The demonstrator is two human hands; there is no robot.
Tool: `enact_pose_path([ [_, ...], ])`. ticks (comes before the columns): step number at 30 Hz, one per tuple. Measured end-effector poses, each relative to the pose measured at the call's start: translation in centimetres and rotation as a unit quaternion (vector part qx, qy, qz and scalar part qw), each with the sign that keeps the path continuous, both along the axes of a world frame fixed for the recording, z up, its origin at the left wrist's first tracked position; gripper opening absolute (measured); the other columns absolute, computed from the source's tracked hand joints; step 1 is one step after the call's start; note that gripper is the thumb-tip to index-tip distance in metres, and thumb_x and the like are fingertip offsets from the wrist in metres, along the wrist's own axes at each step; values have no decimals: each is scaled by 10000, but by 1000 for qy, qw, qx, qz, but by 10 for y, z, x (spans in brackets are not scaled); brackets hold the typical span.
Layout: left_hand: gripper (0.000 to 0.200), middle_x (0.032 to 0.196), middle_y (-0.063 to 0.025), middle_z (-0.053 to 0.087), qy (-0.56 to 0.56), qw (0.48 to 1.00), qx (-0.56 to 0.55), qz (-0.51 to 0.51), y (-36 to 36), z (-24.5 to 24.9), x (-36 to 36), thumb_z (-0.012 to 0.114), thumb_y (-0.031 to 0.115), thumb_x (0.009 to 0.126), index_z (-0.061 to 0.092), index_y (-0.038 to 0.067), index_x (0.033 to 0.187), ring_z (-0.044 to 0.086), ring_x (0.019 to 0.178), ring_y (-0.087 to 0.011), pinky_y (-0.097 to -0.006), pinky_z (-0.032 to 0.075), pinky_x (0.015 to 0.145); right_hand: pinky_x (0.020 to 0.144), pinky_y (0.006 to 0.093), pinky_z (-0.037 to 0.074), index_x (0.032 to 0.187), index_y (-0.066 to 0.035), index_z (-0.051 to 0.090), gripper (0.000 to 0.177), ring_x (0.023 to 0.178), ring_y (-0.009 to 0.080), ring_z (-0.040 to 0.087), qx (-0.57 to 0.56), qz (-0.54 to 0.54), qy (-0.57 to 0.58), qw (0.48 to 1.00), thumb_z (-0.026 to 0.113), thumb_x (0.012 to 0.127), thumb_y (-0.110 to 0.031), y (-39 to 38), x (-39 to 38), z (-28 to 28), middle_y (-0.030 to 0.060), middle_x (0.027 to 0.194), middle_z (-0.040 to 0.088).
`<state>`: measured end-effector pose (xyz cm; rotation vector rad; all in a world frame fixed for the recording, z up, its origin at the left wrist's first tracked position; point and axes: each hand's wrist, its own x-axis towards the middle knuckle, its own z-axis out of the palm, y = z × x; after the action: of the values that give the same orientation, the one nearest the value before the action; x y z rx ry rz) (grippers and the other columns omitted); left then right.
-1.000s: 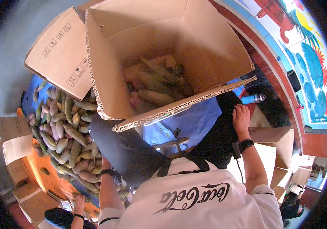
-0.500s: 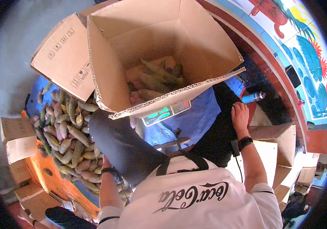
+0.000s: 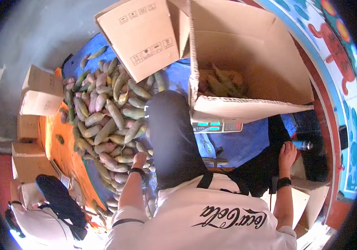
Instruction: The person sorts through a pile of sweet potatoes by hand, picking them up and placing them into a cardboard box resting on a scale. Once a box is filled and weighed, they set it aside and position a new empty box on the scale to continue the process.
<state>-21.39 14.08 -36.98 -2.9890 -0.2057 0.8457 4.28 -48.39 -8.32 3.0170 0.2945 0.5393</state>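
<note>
My left hand (image 3: 139, 159) is over the near right edge of a big pile of green and purplish elongated vegetables (image 3: 105, 121); its fingers are too small to make out. On my dark-trousered knee rests my right hand (image 3: 287, 153), its fingers spread and nothing in it. A large open cardboard box (image 3: 245, 106) stands in front of me, with some of the same vegetables (image 3: 224, 83) at its bottom. Under the box's near edge shows a scale (image 3: 218, 126) with lit green displays.
A blue bottle (image 3: 301, 145) lies beyond my right hand. Smaller cardboard boxes (image 3: 41, 102) stand at the left, near an orange surface (image 3: 57, 152). Another person (image 3: 45, 223) in a white top is at the lower left. A painted wall (image 3: 337, 54) curves along the right.
The view has turned left, so the box appears farther right and more of the pile shows. My left hand has moved forward along the pile. My right hand stays on the knee.
</note>
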Motion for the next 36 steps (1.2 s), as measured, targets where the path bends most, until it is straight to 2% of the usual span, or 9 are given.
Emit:
enact_pose_path([
  [7,337,1005,-162,576,-53,884,-104,452,-24,77,-5,512,306,761,556,104,1027,532,993,-318,-416,433,852,775,398,407,893,-34,557,128,907,302,509,-30,8,24,999,502,809,-114,0,0,0,117,950,557],
  [13,507,1207,-163,398,-73,847,-34,525,9,123,19,600,203,725,409,65,1174,398,1121,-337,-396,351,946,782,433,401,927,-37,541,165,903,328,495,-67,-8,36,997,539,788,-124,-3,5,-6,125,980,544],
  [23,430,1050,-198,560,-90,794,-74,597,64,-2,38,609,210,725,476,62,1106,541,970,-380,-431,439,857,811,419,390,941,-29,553,201,941,337,481,-133,-35,78,987,527,756,-104,-9,7,-9,152,986,537],
  [25,277,822,-166,631,121,986,27,108,75,-4,36,611,297,719,605,62,866,607,799,-360,-431,480,752,845,430,382,951,-9,554,248,983,351,469,-155,-30,90,983,549,726,-114,-3,3,-4,167,999,536],
  [26,321,675,-146,629,42,939,-123,318,83,-33,20,586,371,730,635,54,709,624,687,-327,-412,491,665,888,433,369,971,7,553,303,1026,361,455,-105,-46,105,988,571,699,-126,5,4,0,166,1011,538],
  [31,411,699,-188,621,35,931,-189,312,60,13,30,561,389,768,625,-8,852,625,676,-320,-372,493,637,853,432,378,925,0,553,228,978,364,461,-148,-13,77,986,554,722,-105,9,6,3,164,996,534],
  [33,323,561,-23,497,-149,754,-459,446,36,70,45,529,361,820,555,60,706,479,445,-141,-280,372,398,822,429,384,880,-13,551,153,924,347,468,-68,-16,65,995,534,752,-97,14,7,5,156,974,532],
  [34,323,561,-23,497,-148,757,-459,441,28,97,55,529,361,820,555,60,706,479,445,-141,-280,372,398,811,421,388,863,-24,551,124,894,323,475,-74,-6,34,997,528,769,-103,13,6,2,134,950,536],
  [36,294,548,29,404,-161,560,-504,637,14,153,78,514,326,841,489,111,643,361,422,-74,-231,281,367,806,414,390,866,-26,552,127,893,313,480,-64,-28,58,996,532,771,-108,22,4,11,123,947,539],
])
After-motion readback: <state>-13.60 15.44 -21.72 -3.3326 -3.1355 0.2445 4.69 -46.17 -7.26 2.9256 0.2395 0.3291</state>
